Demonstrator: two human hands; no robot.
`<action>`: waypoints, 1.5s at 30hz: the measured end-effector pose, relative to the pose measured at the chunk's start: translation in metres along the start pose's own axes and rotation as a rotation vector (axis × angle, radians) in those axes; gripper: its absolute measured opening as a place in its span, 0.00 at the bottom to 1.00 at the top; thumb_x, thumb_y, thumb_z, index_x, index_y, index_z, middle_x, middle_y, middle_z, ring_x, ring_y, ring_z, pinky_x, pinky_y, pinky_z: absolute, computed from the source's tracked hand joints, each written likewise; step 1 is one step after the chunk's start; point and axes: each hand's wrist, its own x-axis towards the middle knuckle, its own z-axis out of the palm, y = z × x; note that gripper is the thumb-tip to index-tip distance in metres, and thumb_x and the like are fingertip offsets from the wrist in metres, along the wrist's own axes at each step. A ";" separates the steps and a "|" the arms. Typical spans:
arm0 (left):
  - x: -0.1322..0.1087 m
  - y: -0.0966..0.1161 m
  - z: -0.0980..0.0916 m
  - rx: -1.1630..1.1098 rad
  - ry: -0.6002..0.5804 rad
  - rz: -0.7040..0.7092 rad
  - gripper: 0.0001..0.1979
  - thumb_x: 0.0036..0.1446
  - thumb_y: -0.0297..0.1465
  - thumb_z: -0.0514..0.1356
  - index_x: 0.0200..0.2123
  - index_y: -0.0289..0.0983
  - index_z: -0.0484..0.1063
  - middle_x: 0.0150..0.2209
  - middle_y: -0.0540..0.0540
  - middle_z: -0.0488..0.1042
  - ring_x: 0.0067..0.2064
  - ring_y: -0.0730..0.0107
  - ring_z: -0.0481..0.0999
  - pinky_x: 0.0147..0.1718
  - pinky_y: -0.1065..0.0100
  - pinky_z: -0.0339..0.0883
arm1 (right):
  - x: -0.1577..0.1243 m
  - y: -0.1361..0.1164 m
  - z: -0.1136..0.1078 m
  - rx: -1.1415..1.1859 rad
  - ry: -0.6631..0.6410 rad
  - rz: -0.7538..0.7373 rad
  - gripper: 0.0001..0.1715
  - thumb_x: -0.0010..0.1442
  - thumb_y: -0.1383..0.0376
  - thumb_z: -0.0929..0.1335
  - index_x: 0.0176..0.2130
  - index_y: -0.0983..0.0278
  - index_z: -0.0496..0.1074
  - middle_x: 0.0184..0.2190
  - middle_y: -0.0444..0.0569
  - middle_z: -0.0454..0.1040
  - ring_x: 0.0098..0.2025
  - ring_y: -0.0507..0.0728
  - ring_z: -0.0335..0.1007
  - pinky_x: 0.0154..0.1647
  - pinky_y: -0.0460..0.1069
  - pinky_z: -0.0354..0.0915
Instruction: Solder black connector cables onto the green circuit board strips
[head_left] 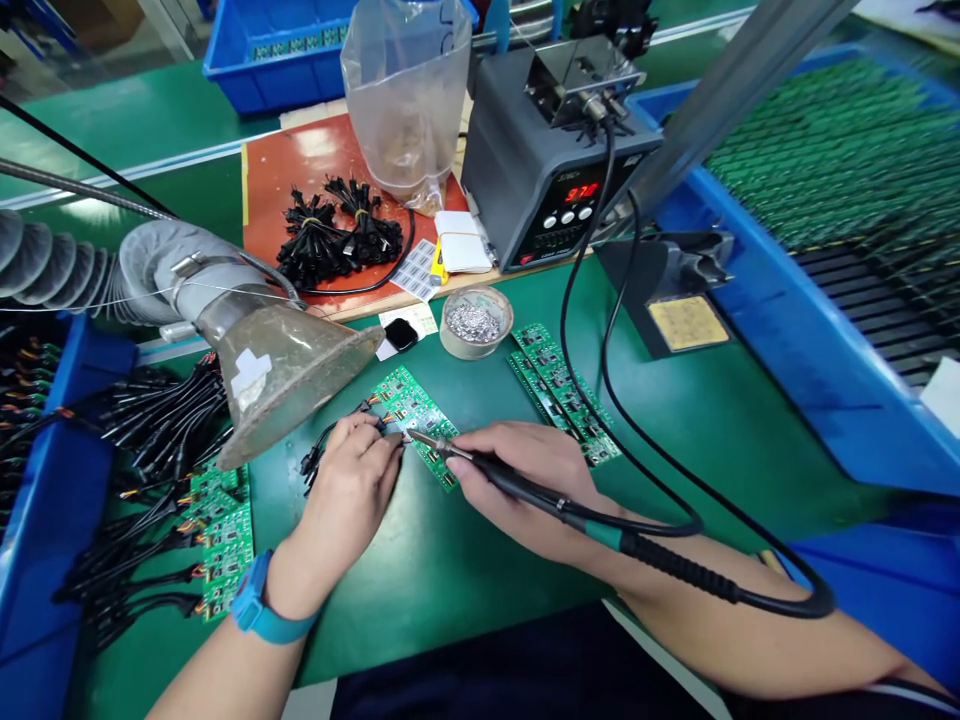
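My right hand is closed round a soldering iron, its tip touching or just above a green circuit board strip on the bench. At the left edge of that strip, my left hand is closed in a pinch on a black cable, whose bare-coloured wire ends meet the board near the iron's tip. The pinched end is mostly hidden by my fingers. Another cable with orange and dark wires joins the strip higher up. More green board strips lie stacked to the right, beyond my right hand.
A fume extractor hood hangs at the left, above wired boards. Behind the work stand a tin of metal shavings, a soldering station and bundled cables. An iron stand and blue bin are right; the iron's cord loops over my forearm.
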 end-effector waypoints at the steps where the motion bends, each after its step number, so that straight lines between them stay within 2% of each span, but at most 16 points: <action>1: 0.000 0.000 0.000 0.000 0.000 0.002 0.08 0.67 0.25 0.58 0.46 0.37 0.76 0.35 0.44 0.73 0.47 0.58 0.73 0.52 0.49 0.74 | 0.000 0.000 0.000 0.012 -0.008 -0.007 0.04 0.64 0.69 0.71 0.41 0.61 0.75 0.32 0.43 0.82 0.30 0.52 0.78 0.35 0.47 0.73; 20: 0.002 -0.003 0.000 -0.003 0.013 0.045 0.08 0.69 0.26 0.59 0.46 0.34 0.78 0.31 0.47 0.69 0.39 0.64 0.72 0.50 0.53 0.75 | -0.002 0.006 0.006 0.110 -0.077 0.024 0.08 0.64 0.70 0.72 0.44 0.61 0.75 0.34 0.43 0.81 0.34 0.51 0.78 0.40 0.46 0.73; 29: 0.001 0.000 0.001 -0.003 0.039 0.037 0.09 0.67 0.25 0.59 0.47 0.34 0.78 0.34 0.43 0.73 0.47 0.57 0.74 0.53 0.50 0.75 | -0.002 0.003 0.002 0.068 -0.127 0.036 0.07 0.65 0.70 0.71 0.44 0.60 0.76 0.35 0.44 0.82 0.34 0.52 0.79 0.41 0.46 0.74; 40: 0.000 -0.001 0.002 0.031 0.030 0.038 0.07 0.67 0.25 0.60 0.45 0.30 0.78 0.35 0.41 0.74 0.49 0.55 0.73 0.51 0.50 0.76 | -0.004 -0.001 0.009 -0.124 -0.091 -0.055 0.05 0.63 0.70 0.71 0.41 0.61 0.74 0.32 0.47 0.82 0.32 0.55 0.80 0.38 0.50 0.76; 45: 0.001 0.000 0.001 0.025 0.027 0.034 0.08 0.68 0.26 0.60 0.46 0.32 0.78 0.34 0.43 0.73 0.49 0.56 0.73 0.51 0.50 0.76 | -0.002 -0.001 0.002 -0.047 -0.063 -0.071 0.07 0.64 0.71 0.71 0.44 0.63 0.74 0.33 0.49 0.82 0.32 0.55 0.79 0.38 0.49 0.76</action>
